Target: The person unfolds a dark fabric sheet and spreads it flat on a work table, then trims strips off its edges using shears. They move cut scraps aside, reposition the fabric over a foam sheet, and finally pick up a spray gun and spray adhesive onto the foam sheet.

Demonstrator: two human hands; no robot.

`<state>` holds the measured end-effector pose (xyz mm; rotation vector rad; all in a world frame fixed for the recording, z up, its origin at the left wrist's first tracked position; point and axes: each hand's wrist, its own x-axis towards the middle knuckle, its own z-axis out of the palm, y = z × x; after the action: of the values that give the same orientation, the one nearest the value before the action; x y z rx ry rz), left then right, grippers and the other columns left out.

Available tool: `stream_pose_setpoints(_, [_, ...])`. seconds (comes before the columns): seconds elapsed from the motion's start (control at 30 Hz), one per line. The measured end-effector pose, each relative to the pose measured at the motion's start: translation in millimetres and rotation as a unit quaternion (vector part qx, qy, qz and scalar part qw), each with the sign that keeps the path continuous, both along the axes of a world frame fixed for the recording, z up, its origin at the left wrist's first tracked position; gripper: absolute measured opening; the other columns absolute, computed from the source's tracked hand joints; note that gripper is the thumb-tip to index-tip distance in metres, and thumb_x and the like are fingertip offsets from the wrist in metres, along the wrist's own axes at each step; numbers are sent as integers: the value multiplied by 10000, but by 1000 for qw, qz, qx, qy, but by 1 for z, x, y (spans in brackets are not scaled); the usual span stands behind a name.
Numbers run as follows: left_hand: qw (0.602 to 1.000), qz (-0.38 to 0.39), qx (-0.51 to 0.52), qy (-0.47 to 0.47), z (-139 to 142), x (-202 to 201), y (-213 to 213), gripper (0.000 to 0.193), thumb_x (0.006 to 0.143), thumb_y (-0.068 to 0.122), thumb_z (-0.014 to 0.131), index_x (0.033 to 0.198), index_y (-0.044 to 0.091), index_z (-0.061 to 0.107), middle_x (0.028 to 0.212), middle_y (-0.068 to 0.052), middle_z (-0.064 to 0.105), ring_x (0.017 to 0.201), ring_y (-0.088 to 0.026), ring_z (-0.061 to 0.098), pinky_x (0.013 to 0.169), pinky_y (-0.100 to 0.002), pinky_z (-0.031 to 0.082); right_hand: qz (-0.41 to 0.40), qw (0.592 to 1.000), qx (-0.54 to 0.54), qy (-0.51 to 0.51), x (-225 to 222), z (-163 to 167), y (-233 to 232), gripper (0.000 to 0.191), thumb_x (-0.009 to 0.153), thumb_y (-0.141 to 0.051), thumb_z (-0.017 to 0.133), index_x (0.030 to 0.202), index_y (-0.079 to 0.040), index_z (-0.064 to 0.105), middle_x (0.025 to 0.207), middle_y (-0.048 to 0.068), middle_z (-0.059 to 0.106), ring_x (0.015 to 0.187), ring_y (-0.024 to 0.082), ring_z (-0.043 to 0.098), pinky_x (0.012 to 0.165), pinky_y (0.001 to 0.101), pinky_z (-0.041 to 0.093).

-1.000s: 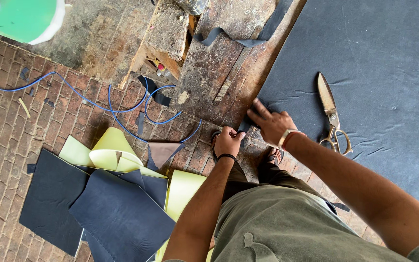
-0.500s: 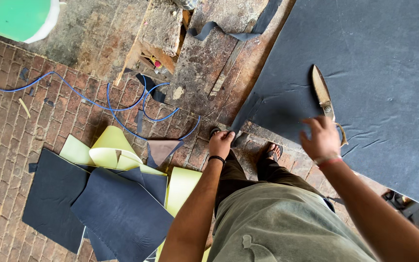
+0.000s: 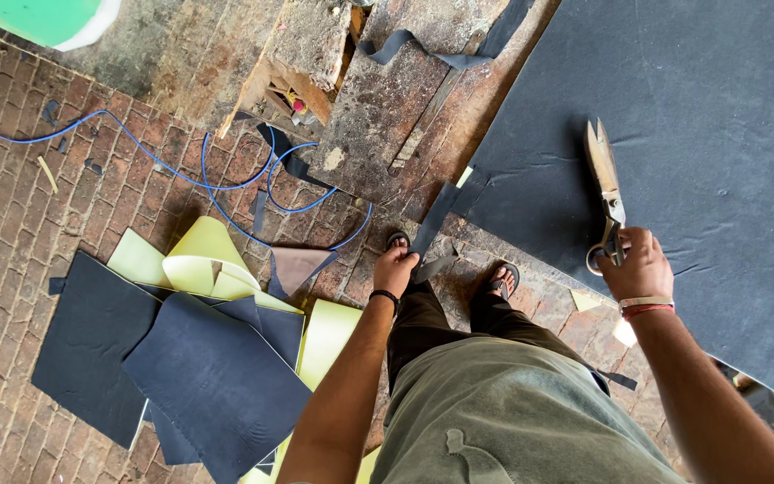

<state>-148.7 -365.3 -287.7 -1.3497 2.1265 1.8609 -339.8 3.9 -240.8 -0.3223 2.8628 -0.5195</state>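
Observation:
My right hand [image 3: 640, 266] grips the handles of large metal scissors [image 3: 604, 184], blades pointing away over a big dark grey sheet [image 3: 700, 108] spread on the floor. My left hand [image 3: 395, 269] pinches a narrow dark strip [image 3: 434, 215] that runs up to the sheet's near corner. I stand on brick paving, both sandalled feet visible just below the sheet's edge.
A pile of cut dark and yellow-backed pieces [image 3: 199, 358] lies at lower left. A blue cable [image 3: 136, 148] loops across the bricks. A rough stone slab [image 3: 387, 99] with a dark offcut strip and a green container [image 3: 42, 18] sit further away.
My right hand left the sheet's corner, moved right and took hold of the scissors. My left hand lifted the strip off the sheet's corner.

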Motion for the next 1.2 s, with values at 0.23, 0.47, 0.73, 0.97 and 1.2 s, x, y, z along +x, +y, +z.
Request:
stream_pose_setpoints(0.23, [999,18,33,-33,12,8,-1,228,867,239,770,987,45,775,940,-52,771,876,-157,708,787,-314,536,-179,916,-160,-323,-36,19,8,336,826,-206,777,1146,-115,733,992,79,778,868,214,752,804,328,593])
stream_pose_setpoints(0.47, [1000,-9,19,-22,8,6,-5,319,877,271,797,1049,10,731,1034,-99,775,962,-179,731,855,-321,579,-159,916,-108,-351,-17,25,-22,404,947,-347,779,1046,45,766,899,145,755,739,213,682,727,353,580])
stream_pose_setpoints(0.73, [998,-44,16,-53,2,22,-12,368,838,244,810,1125,29,727,959,-66,760,874,-167,720,783,-339,584,29,915,17,-402,38,24,-14,362,878,-424,720,1075,-133,806,848,83,820,680,158,715,616,315,599])
stream_pose_setpoints(0.97, [1000,-4,-18,-24,10,11,-23,313,839,243,826,1021,-5,771,919,-107,772,827,-205,701,751,-389,562,105,915,-6,-390,50,16,-69,407,885,-497,688,1024,-131,798,718,27,761,583,122,686,541,281,563])
stream_pose_setpoints(1.2, [993,59,-61,-77,31,5,-57,282,869,239,792,1055,34,736,963,-73,741,849,-189,695,747,-395,572,7,875,-196,-442,40,22,-201,380,889,-402,774,904,-22,784,672,42,704,556,106,649,526,282,546])
